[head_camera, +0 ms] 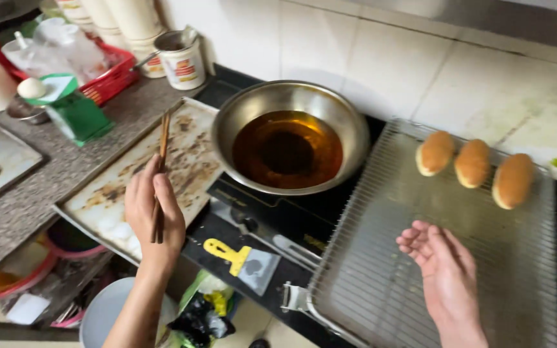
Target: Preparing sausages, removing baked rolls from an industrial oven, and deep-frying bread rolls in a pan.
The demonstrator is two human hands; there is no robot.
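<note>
- While my left hand (155, 216) pinches the chopsticks (160, 174) mid-shaft, they look light, stiff, slippery.
- Right hand (443, 274) hovers open over the rack (381, 270).

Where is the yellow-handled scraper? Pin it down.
In the head view, the yellow-handled scraper lies low and centre on the black stovetop, between the left hand and the wire rack.

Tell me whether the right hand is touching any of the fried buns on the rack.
Apart. The head view shows the right hand open above bare wire rack, well short of the three buns.
</note>
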